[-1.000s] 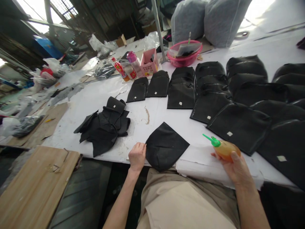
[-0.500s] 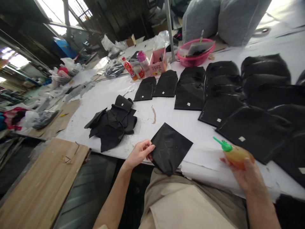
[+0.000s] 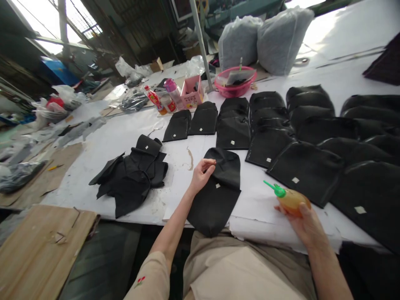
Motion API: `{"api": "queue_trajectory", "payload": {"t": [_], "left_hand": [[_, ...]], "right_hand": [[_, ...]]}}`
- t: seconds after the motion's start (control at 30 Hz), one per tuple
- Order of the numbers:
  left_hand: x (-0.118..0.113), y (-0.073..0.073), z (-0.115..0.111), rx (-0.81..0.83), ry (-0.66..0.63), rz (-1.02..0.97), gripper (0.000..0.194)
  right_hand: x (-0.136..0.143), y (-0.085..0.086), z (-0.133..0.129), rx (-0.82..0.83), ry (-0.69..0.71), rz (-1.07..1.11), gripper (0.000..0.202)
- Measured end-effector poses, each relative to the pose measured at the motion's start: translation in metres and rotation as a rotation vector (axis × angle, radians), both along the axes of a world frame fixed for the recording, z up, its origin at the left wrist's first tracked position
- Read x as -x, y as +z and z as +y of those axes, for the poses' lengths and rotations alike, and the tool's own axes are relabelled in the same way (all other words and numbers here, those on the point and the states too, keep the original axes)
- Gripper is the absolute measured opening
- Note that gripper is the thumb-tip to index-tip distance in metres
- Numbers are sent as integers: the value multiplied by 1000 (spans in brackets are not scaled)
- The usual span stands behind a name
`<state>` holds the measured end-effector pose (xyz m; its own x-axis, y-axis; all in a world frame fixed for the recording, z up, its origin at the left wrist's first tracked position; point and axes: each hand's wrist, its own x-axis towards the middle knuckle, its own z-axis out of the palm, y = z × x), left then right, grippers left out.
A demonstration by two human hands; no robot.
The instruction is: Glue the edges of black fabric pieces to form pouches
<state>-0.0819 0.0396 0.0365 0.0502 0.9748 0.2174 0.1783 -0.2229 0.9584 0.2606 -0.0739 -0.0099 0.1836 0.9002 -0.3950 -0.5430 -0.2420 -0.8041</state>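
Note:
My left hand is over a black piece lying unfolded at the table's front edge, its lower end reaching my lap. The fingers are bent together near its upper part; whether they pinch it is hidden. A small pale tag shows on that piece. To the right, my right hand is wrapped round a squeeze bottle of amber liquid, its green nozzle pointing up and left. Rows of black pieces with pale tags lie overlapped beyond it. On the left is a loose heap of black pieces.
Behind stand a pink basin, a pink box, a red-labelled bottle and a purple-capped bottle, beside a metal pole. Stuffed grey bags sit farther back. A wooden board is at lower left.
The black piece has gone from a diamond shape to a longer, opened-out one with its tag showing. My left hand has moved up over it. The view has shifted; the bottle stays in my right hand.

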Motion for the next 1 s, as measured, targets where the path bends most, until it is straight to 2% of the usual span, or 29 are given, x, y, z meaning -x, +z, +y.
{"api": "queue_trajectory", "payload": {"t": [0.1, 0.17, 0.27, 0.33, 0.5, 0.73, 0.9, 1.0], "left_hand": [[7, -6, -24, -261, 31, 456, 24], [12, -13, -38, -377, -60, 660, 29], [13, -25, -47, -443, -167, 851, 16], [10, -33, -46, -486, -164, 920, 13], [6, -45, -32, -567, -156, 1038, 21], [5, -49, -17, -575, -220, 1155, 21], [2, -40, -11, -523, -304, 1247, 24], [5, -20, -11, -571, -302, 1176, 22]], "right_hand": [[1, 1, 0, -6, 11, 13, 56], [2, 3, 0, -13, 23, 29, 55], [3, 6, 0, -21, 26, 49, 55], [3, 7, 0, -27, 20, 57, 56], [5, 9, -2, -46, 23, 70, 54], [7, 11, -2, -89, 42, 54, 53], [10, 17, -3, -134, 77, -6, 56], [11, 20, -4, -142, 96, -27, 58]]}}
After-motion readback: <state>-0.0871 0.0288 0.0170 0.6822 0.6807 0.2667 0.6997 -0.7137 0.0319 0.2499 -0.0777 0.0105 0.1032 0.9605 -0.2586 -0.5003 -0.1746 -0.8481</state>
